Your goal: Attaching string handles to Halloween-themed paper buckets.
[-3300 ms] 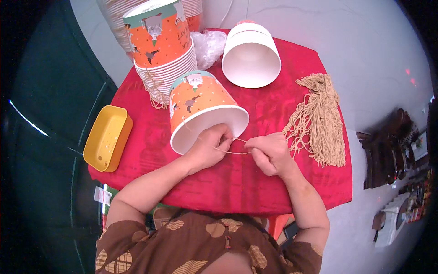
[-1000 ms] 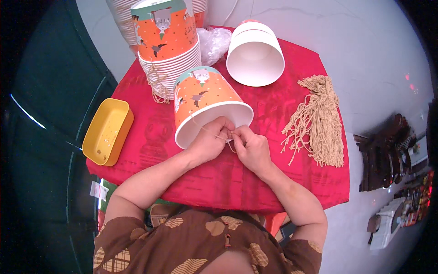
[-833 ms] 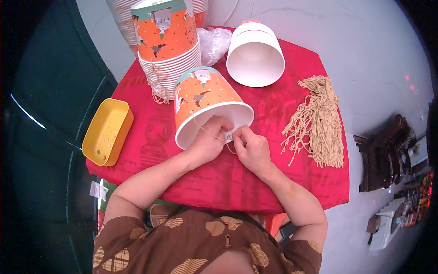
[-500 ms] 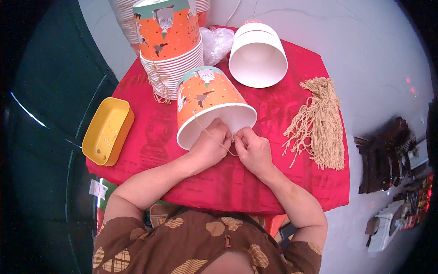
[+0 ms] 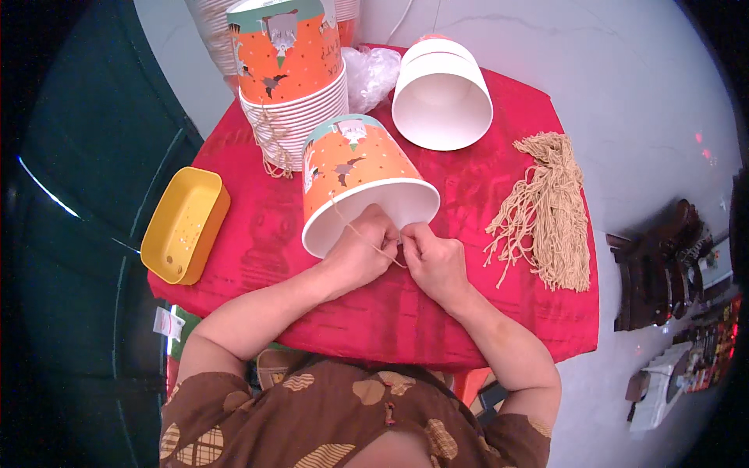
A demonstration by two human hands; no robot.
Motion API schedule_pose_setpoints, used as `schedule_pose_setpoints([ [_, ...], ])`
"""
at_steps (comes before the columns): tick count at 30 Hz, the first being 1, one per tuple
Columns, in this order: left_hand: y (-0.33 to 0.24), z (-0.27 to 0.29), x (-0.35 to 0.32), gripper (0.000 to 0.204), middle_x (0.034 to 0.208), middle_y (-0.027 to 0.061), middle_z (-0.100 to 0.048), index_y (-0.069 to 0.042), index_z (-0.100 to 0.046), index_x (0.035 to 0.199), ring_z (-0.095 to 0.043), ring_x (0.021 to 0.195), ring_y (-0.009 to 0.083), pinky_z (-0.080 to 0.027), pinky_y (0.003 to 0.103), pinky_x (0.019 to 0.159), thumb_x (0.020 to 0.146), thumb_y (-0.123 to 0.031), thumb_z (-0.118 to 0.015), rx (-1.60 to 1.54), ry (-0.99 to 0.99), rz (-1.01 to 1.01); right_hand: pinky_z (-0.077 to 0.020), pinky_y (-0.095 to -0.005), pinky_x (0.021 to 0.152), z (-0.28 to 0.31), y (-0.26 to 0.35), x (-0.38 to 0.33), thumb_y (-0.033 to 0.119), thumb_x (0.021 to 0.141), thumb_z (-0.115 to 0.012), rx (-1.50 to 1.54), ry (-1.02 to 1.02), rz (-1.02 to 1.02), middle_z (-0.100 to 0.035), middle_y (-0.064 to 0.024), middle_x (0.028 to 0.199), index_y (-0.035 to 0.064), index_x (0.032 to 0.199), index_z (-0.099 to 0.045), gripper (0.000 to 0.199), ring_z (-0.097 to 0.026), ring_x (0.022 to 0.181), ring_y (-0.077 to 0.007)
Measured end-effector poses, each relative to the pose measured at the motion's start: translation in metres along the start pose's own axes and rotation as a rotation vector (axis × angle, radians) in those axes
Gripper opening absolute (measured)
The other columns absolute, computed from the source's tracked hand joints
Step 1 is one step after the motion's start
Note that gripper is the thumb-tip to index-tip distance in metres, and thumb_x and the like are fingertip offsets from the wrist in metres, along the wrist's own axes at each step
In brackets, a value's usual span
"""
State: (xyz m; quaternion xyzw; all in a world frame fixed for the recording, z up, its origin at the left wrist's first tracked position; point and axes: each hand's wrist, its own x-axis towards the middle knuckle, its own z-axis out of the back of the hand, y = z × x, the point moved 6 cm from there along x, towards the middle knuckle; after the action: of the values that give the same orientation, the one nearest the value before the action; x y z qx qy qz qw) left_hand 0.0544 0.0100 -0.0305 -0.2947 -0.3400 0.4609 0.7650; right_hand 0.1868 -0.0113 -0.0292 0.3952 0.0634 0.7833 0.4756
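Observation:
An orange paper bucket (image 5: pixel 363 160) with a green band and printed figures lies tipped on the table, its white-rimmed mouth toward me. A tan cord (image 5: pixel 349 222) comes from its left side near the rim and runs down to my hands. My left hand (image 5: pixel 363 246) reaches just inside the mouth, its fingers closed on the cord. Close beside it at the lower rim, my right hand (image 5: pixel 433 256) pinches the cord with thumb and forefinger. The fingertips nearly meet, and the cord's end between them is mostly hidden.
Stacked buckets (image 5: pixel 289 86) stand at the back left, cords hanging down their side. Nearby are a crumpled clear plastic bag (image 5: pixel 370 76) and white-mouthed buckets (image 5: pixel 442 97) lying on their side. A bundle of tan cords (image 5: pixel 555 214) lies right; a yellow tray (image 5: pixel 187 226) with small bits sits left.
My fingertips have shifted very slightly at the bucket's lower rim, still pinching the cord. The bucket and everything else stay in place.

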Motion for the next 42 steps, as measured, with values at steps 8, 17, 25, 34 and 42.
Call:
schedule_pose_setpoints([
  [8,0.003,0.001,0.002,0.008,0.088,0.0176,-0.057,0.002,-0.058,0.08,-0.061,0.081,0.0346,-0.048,0.042,0.07,0.08,-0.004,-0.063,-0.043,-0.016,0.001,-0.0498,-0.0381,0.048,0.005,0.006,-0.002,0.004,0.082,-0.067,0.004,0.018,0.067,-0.064,-0.0152,0.066,0.0049,0.089,-0.063,0.008,-0.065,0.056,-0.0288],
  [17,0.0,0.001,0.002,0.008,0.09,0.0184,-0.057,0.002,-0.057,0.08,-0.06,0.084,0.0354,-0.048,0.043,0.072,0.08,-0.005,-0.062,-0.035,0.02,0.043,-0.0504,-0.0372,0.049,0.004,0.003,0.001,0.003,0.082,-0.066,0.054,0.009,0.082,-0.064,-0.016,0.067,0.0034,0.089,-0.064,0.008,-0.066,0.058,-0.0293],
  [25,-0.003,0.002,0.002,0.009,0.091,0.0193,-0.056,0.002,-0.055,0.078,-0.059,0.081,0.0374,-0.048,0.043,0.071,0.082,-0.004,-0.062,0.005,-0.008,-0.008,-0.0518,-0.0428,0.057,0.0,-0.013,0.002,0.011,0.086,-0.063,0.277,0.135,-0.141,-0.065,-0.0178,0.073,0.0052,0.091,-0.064,0.008,-0.067,0.068,-0.0353],
  [34,0.006,-0.003,0.003,0.01,0.094,0.0191,-0.058,0.003,-0.059,0.083,-0.06,0.085,0.0367,-0.049,0.043,0.074,0.084,-0.007,-0.061,-0.039,0.018,-0.011,-0.0512,-0.0425,0.059,-0.003,-0.02,0.001,0.012,0.087,-0.061,0.365,0.232,-0.294,-0.066,-0.0187,0.073,0.0033,0.09,-0.066,0.011,-0.067,0.068,-0.0355],
  [42,0.005,-0.004,0.002,0.009,0.093,0.0172,-0.059,0.001,-0.058,0.078,-0.061,0.085,0.0343,-0.049,0.042,0.073,0.081,-0.005,-0.063,-0.086,0.058,0.03,-0.0516,-0.0426,0.057,-0.005,-0.02,0.0,0.012,0.085,-0.062,0.353,0.176,-0.279,-0.066,-0.0182,0.072,0.0029,0.088,-0.066,0.01,-0.067,0.066,-0.0348],
])
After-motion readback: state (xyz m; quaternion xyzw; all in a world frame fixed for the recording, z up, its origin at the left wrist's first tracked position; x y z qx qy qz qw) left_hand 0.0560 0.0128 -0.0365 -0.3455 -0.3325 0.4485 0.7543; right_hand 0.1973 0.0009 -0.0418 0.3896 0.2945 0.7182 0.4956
